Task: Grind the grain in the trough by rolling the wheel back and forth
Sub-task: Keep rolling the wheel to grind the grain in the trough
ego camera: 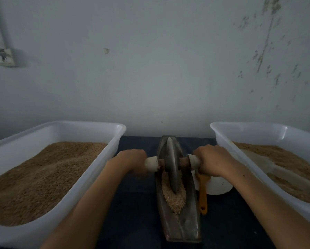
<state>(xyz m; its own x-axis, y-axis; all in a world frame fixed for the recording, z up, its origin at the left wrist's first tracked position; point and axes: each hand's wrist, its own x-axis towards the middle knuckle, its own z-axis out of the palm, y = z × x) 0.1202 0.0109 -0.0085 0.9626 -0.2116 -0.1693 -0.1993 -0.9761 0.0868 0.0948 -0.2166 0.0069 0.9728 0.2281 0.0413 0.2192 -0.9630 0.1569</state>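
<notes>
Head view, trough: the trough [179, 229] is a narrow boat-shaped channel on the dark table [138, 212]; its long axis runs from 6 o'clock, near the person, to 12 o'clock, toward the wall.
Head view, wheel: the wheel [171, 162] stands upright on its edge in the far half of the trough; its axle lies across, from 9 to 3 o'clock.
Head view, grain: the grain [174, 194] is heaped at 6 o'clock from the wheel, touching its near rim; the far end looks almost bare.
Head view, left hand: the left hand [130, 161] is curled tight around the left handle [151, 164]; fingers together.
Head view, right hand: the right hand [212, 161] is wrapped the same way on the right handle [193, 161]; both hands equally near.
Judgement: the next roll probably goes toward 6 o'clock, along the long axis, into the heap.
Head view, sides: one tub [60, 126] of grain at 9 o'clock, a second tub [249, 128] at 3 o'clock; an orange brush handle [203, 193] lies just beside the trough.
</notes>
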